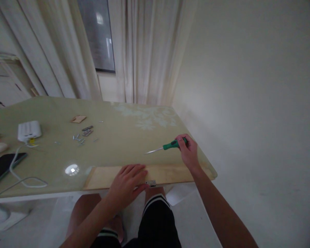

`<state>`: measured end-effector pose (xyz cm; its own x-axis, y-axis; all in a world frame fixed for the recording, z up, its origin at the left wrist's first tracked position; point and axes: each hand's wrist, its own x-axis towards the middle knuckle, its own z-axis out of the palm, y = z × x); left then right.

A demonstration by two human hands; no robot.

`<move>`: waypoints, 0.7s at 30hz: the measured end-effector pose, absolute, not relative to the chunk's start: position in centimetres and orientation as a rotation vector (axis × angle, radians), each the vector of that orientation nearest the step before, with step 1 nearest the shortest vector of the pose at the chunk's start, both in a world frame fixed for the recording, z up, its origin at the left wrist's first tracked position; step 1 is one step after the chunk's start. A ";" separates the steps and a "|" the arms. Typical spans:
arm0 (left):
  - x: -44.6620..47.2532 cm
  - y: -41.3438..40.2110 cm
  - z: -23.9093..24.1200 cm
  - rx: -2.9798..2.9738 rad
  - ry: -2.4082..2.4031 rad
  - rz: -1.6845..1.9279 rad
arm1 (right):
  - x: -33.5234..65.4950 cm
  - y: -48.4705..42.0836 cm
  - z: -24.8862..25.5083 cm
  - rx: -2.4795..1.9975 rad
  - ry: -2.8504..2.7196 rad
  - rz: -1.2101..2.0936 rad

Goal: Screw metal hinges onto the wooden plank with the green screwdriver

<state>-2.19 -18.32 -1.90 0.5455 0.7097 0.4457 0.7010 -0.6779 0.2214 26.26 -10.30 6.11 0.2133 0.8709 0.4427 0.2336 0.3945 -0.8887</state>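
My right hand [188, 151] is closed around the green handle of a screwdriver [172, 144]. Its metal shaft points left, above the table and apart from the board. A long, pale wooden board [173, 173] lies along the table's front edge. My left hand [130, 179] rests on the board with its fingers laid out across the top. The left thumb reaches the side of a small metal hinge [151, 183] at the board's near edge. Whether a screw sits in the hinge is too small to tell.
Small screws [79, 138] and several metal hinges [88, 132] lie on the green table [113, 137], with a small wooden piece [78, 119] behind them. At the left are a white adapter [29, 130], a cable [14, 168] and a phone [5, 165]. A wall [248, 103] borders the right.
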 end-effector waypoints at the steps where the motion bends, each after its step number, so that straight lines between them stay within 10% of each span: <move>1: -2.2 -18.4 -1.9 2.741 1.260 0.814 | 26.7 -11.5 7.0 -1.121 -1.362 0.587; 21: 0.9 -17.7 -0.4 2.603 1.009 0.843 | 25.2 -17.3 10.2 -1.116 -1.915 0.075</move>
